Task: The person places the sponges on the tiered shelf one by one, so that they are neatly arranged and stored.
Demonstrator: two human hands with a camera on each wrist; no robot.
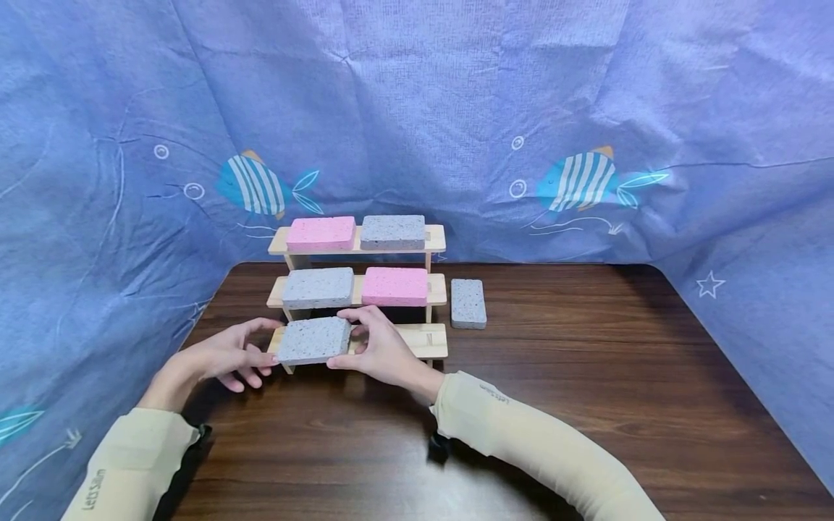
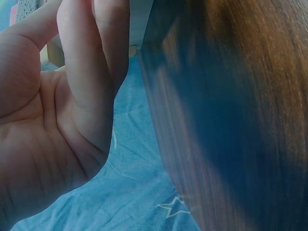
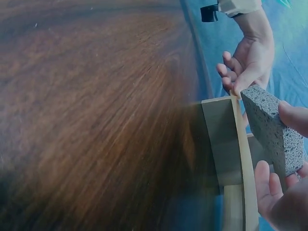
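A grey speckled sponge (image 1: 314,340) lies over the left part of the bottom tier of a three-tier wooden rack (image 1: 420,339). My right hand (image 1: 384,351) grips its right end, thumb at the front and fingers behind; the right wrist view shows the sponge (image 3: 269,120) tilted in that grip, its far end close to the board. At the left end of the bottom tier, my left hand (image 1: 228,354) holds the board between thumb and index finger, the other fingers loose below. In the left wrist view the left hand (image 2: 62,106) hides most of the rack.
Pink (image 1: 321,233) and grey (image 1: 393,231) sponges sit on the top tier. The middle tier carries a grey (image 1: 318,287) and a pink sponge (image 1: 394,286). Another grey sponge (image 1: 468,304) lies on the dark wooden table (image 1: 573,362), right of the rack. Blue fish-print cloth (image 1: 417,108) hangs behind.
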